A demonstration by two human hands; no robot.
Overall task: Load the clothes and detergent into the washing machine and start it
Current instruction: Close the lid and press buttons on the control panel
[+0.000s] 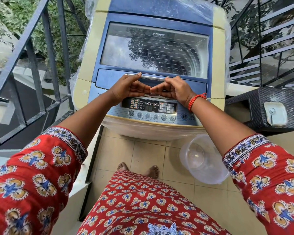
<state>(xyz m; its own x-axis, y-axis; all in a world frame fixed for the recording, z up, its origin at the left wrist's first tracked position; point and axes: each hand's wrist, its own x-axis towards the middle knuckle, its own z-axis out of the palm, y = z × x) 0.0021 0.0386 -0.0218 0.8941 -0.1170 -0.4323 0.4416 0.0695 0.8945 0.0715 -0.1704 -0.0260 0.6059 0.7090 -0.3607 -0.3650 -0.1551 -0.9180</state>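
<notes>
A blue and cream top-loading washing machine (219,53) stands in front of me with its glass lid (153,48) down. Tree reflections on the glass hide most of the drum. My left hand (129,87) and my right hand (173,89) grip the lid's front edge side by side. Both thumbs rest on the silver handle bar (153,77), and the fingers curl under the edge with the tips nearly touching. The control panel (149,107) with its row of round buttons and the start/pause button (184,117) lies just below my wrists. No clothes or detergent are in sight.
A clear plastic tub (204,158) sits on the tiled floor at the machine's right foot, close to my bare feet. A black woven box (261,102) stands to the right. A metal railing (46,48) runs along the left, and metal stairs (270,39) rise at the back right.
</notes>
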